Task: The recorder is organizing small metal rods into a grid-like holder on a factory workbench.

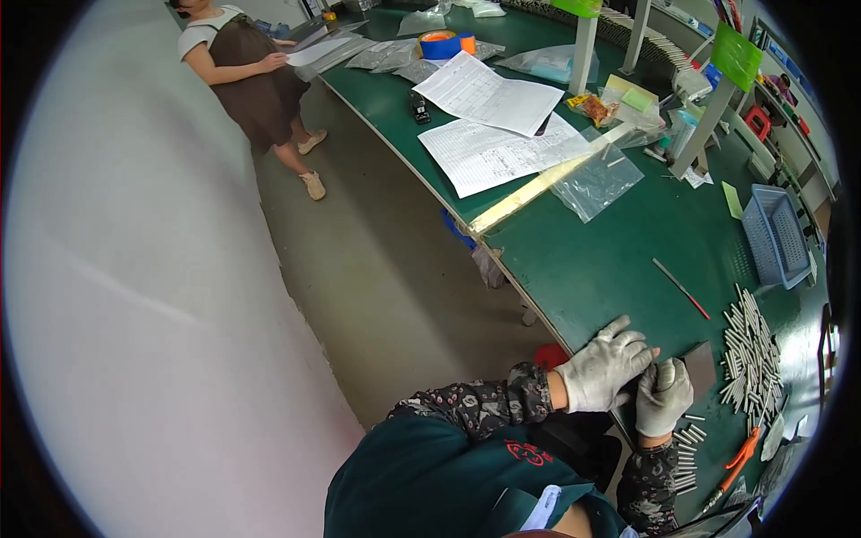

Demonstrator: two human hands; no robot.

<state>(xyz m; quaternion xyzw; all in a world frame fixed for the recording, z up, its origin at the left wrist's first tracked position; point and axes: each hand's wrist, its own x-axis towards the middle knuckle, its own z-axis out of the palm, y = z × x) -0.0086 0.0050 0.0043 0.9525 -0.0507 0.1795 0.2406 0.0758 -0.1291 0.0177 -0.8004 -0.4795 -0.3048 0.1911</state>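
My left hand (606, 368), in a whitish work glove with a bare fingertip showing, lies over the table edge. Its fingers stretch toward the right hand, slightly apart, and nothing shows in them. My right hand (665, 399), gloved too, is closed with bent fingers close beside the left fingertips; whatever is in it is hidden. A flat grey block (700, 368) rests just right of it. By my right wrist, short metal pins (687, 455) lie in a rough row. Farther right is a heap of similar metal pins (752, 354).
A red-and-grey pen-like tool (683, 290) lies beyond my hands; an orange-handled tool (743, 455) is near right. A blue basket (775, 237) stands at right. Papers (493, 152), a plastic bag (595, 184) and tape rolls (439, 45) lie farther off. Another person (247, 72) stands far left.
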